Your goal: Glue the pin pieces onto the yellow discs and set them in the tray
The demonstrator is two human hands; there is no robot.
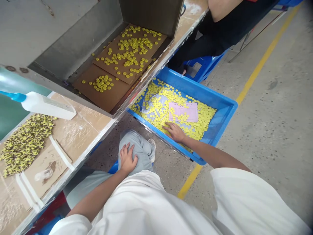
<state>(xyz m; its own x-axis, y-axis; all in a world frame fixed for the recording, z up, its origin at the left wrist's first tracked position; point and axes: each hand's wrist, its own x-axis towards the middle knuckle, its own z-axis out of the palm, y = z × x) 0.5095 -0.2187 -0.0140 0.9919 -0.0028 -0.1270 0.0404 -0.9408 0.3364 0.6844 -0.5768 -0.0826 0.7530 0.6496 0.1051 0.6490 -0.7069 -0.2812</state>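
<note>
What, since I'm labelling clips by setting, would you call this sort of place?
Probably a factory workshop: a blue bin of many small yellow discs, a workbench bearing a heap of yellow-and-dark pieces, and a yellow line along the hard floor.

Open from above into the blue bin (223,112), right of centre, and sideways into the walled metal box (150,16), upper left. Blocked by a seated person's leg (210,42), upper right, and a white bottle (49,106), middle left. Passable over grey floor (276,130), far right.
</note>
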